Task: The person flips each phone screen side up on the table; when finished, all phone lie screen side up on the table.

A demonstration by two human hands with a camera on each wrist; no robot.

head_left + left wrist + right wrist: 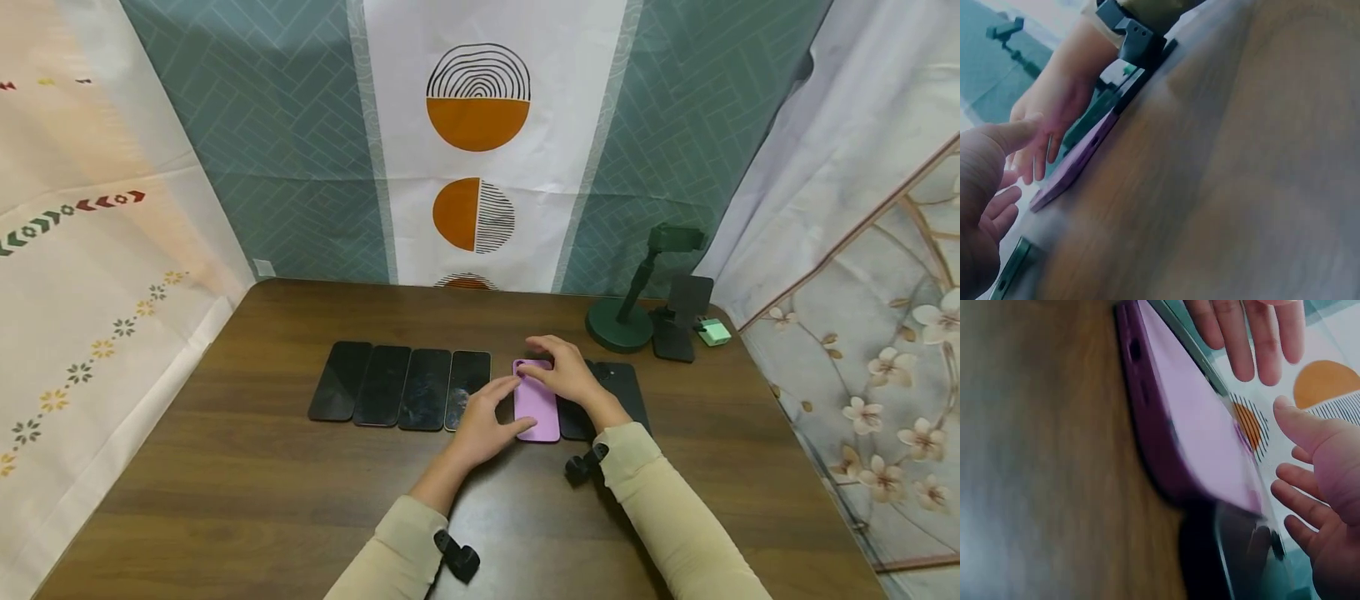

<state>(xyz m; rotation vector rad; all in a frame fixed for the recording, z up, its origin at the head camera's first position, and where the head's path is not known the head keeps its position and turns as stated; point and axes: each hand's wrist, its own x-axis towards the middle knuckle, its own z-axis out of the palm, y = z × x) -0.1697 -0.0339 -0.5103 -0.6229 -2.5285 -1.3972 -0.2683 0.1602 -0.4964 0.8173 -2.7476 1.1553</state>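
Observation:
A purple phone case (537, 410) lies flat on the wooden table, a camera cutout near its upper left corner. My left hand (482, 427) hovers at its left side, thumb and fingers spread. Over its upper end is my right hand (567, 377), fingers loosely bent. The right wrist view shows a gap between both hands and the purple surface, with nothing held. Left of the case, several black phones (340, 382) lie side by side, screens up. Dark phones (628, 388) also lie to its right, partly hidden by the right hand and wrist.
At the back right stand a green desk lamp (619, 325), a black phone stand (673, 333) and a small light green block (714, 332). Patterned cloths hang behind and on both sides of the table (247, 500).

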